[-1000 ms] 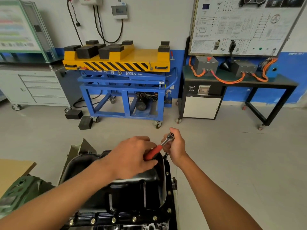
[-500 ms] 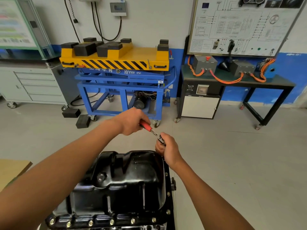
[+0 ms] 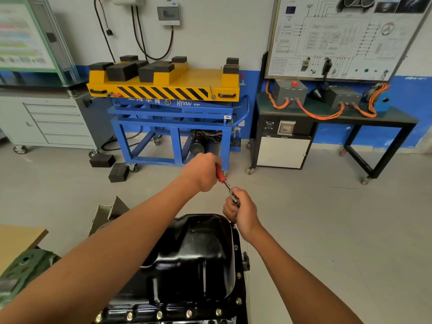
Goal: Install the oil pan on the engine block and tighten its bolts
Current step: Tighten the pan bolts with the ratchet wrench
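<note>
Gripping the red handle of the ratchet (image 3: 225,181), the left hand (image 3: 202,171) hangs at 12 o'clock beyond the pan (image 3: 198,253), fingers curled tight round the handle. The right hand (image 3: 242,212) sits at 1 o'clock over the pan's far right corner, closed round the ratchet's head; what lies under it is hidden. The black pan lies dome up at the bottom middle, below both hands, with the left forearm crossing its left half. Bolts (image 3: 189,313) line its near and right flanges. At 3 o'clock the right flange borders open floor (image 3: 327,230). At 9 o'clock a box (image 3: 105,211) and a green casting (image 3: 25,265) stand near. At 12 o'clock a blue cart (image 3: 173,127) stands well apart, with a bench (image 3: 350,118) at 2 o'clock.
</note>
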Motion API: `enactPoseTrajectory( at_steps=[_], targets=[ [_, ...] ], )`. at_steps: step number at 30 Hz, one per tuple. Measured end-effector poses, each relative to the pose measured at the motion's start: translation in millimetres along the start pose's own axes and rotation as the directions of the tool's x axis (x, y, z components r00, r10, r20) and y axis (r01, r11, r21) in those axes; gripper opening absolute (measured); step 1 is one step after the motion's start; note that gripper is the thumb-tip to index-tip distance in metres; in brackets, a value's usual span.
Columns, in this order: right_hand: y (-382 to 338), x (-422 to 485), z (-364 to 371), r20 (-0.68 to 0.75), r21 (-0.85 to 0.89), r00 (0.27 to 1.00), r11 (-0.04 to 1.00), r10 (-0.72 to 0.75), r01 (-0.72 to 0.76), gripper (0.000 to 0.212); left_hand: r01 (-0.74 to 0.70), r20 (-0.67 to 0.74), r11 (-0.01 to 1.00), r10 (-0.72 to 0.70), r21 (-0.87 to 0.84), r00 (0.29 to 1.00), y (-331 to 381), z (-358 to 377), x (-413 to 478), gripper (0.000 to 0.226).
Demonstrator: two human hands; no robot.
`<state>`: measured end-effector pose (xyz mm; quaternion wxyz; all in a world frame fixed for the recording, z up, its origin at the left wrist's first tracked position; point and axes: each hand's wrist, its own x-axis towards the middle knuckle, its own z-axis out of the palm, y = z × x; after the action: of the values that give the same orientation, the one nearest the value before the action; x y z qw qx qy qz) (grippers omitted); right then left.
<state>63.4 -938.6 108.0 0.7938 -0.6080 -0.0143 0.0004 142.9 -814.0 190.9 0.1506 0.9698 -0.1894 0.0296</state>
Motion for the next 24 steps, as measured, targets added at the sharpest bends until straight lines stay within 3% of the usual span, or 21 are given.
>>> enactPoseTrajectory(
  at_steps=[3, 7, 12, 20, 24],
  targets=[
    [-0.6, 1.0, -2.1, -0.036, 0.044, 0.999, 0.999, 0.021, -0.019, 0.046, 0.027, 0.09, 0.997, -0.033, 0.066, 0.995, -7.7, -15.2, -16.0, 0.017],
    [0.6, 6.8, -5.7, -0.076, 0.082, 0.995, 0.995, 0.067, -0.061, 0.058, 0.029, 0.183, 0.982, -0.065, 0.189, 0.981, -15.2, -40.2, -47.5, 0.029],
    [2.0, 10.2, -2.6, -0.085, 0.109, 0.992, 0.99, 0.094, -0.084, 0.049, 0.024, 0.26, 0.994, -0.051, 0.108, 0.964, -17.9, -59.7, -96.7, 0.034],
    [8.1, 14.4, 2.2, -0.085, -0.02, 0.993, 0.997, 0.078, -0.08, 0.044, -0.225, 0.285, 0.936, 0.145, 0.272, 0.947, 24.9, -40.0, -142.0, 0.058],
    [7.7, 12.3, -0.7, -0.094, -0.005, 0.993, 0.997, 0.076, -0.076, 0.042, -0.264, 0.317, 0.943, 0.192, 0.201, 0.929, 20.0, -37.1, -132.4, 0.056]
  ],
)
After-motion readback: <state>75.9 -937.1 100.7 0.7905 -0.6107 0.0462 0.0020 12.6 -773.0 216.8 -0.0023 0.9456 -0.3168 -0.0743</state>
